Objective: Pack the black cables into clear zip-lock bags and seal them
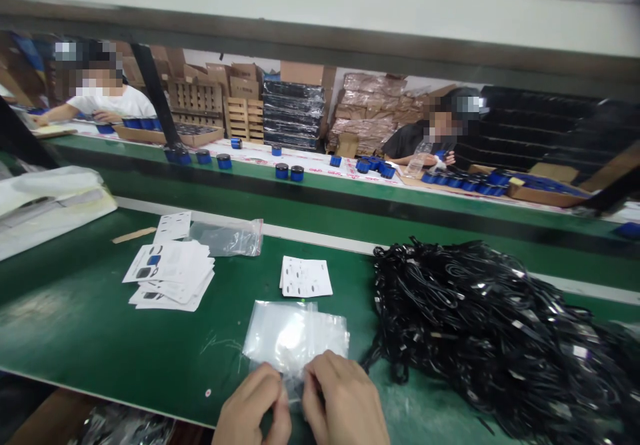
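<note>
Several clear plastic bags [280, 330] lie in a loose pile on the green work surface, directly in front of me. My left hand [254, 406] is at the near edge of the pile, its fingers curled in a pinch on a clear bag. Close beside it, my right hand [345, 398] pinches the same thin plastic between thumb and fingers. The fingertips partly hide the plastic. Just beyond the bags sits a small stack of printed leaflets [306, 277]. A big tangled heap of black cables [480, 325] lies to the right of my right hand.
More printed sheets [173, 275] lie at the left, near a flat zip bag [227, 237] and a brown strip [134, 235]. A white wrapped bundle [55, 208] is farther left. Across the line, two people work among blue-and-black round items [282, 171]. A shelf [320, 5] spans overhead.
</note>
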Tool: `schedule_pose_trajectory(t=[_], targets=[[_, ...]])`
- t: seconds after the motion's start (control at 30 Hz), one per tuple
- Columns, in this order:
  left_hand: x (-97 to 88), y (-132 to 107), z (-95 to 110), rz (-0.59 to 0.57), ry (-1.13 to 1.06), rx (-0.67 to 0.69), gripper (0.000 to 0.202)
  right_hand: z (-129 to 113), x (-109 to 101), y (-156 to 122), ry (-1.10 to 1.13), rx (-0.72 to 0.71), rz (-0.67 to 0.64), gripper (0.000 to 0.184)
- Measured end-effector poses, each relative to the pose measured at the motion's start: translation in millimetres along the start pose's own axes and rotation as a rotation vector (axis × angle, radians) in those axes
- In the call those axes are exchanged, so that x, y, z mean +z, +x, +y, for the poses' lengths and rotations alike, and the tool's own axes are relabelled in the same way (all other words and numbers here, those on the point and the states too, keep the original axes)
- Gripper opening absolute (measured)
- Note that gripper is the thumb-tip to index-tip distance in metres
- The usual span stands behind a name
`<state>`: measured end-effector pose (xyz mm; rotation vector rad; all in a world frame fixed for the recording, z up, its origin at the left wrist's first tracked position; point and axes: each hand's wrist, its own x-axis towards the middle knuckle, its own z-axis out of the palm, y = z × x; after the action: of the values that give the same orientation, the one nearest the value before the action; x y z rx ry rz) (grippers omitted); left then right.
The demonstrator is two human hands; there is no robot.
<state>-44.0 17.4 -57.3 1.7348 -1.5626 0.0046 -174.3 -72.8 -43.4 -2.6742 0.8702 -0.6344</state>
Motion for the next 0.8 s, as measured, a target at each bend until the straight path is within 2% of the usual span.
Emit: schedule_pose_trajectory(t=[0.1, 0.23, 0.33, 0.43, 0.53, 0.8], targets=[[-0.3, 4.4, 0.1, 0.036, -0.091, -0.12, 0.023, -0.8, -17.9, 18.0, 0.113, 0.037, -0.117, 0.009], [1.0, 6.9, -3.1, -0.068, -0.14, -0.163, 0.024, -8.7, -33.8, 67.1, 0.105, 0.119, -0.178, 0.034], [1.2, 7.5, -6.2, -0.084, -0.117, -0.155, 0.025, -13.8, -24.2, 109.4, 0.017, 0.222, -0.207, 0.062], [0.9, 7.9, -6.9, -0.074, -0.114, -0.16, 0.026, -13.3, -7.3, 137.3, -0.017, 0.283, -0.243, 0.071], [2.3, 7.5, -5.4, -0.05, -0.12, -0.185, 0.026, -7.8, -1.4, 146.5, -0.02, 0.326, -0.297, 0.072], [9.6, 4.2, -2.6, 0.015, -0.22, -0.264, 0.026, 15.9, -18.9, 140.0, 0.102, 0.294, -0.347, 0.041]])
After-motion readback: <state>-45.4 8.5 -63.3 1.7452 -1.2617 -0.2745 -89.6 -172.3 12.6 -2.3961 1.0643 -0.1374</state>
